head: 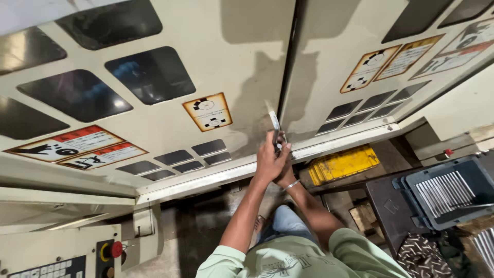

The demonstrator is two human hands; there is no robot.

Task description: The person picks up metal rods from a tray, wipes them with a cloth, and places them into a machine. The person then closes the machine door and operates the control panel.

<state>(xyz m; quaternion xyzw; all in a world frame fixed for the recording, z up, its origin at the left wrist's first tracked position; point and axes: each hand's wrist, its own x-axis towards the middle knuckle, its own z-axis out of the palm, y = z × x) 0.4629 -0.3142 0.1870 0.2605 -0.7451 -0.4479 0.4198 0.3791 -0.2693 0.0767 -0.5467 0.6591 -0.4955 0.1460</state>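
Note:
Both my hands meet at the seam between two cream machine doors. My left hand (269, 160) wraps a metal door handle (272, 119) on the edge of the left door (170, 116). My right hand (284, 174), with a metal bangle on its wrist, lies under and behind the left one, against the same handle area. The right door (334, 56) stands closed beside it. I cannot tell whether the right hand's fingers hold the handle.
Dark window panes and warning stickers cover both doors. A yellow step plate (342, 163) lies below the right door. A blue crate (447, 191) of metal rods sits at right. A control panel with a red stop button (116, 249) is at lower left.

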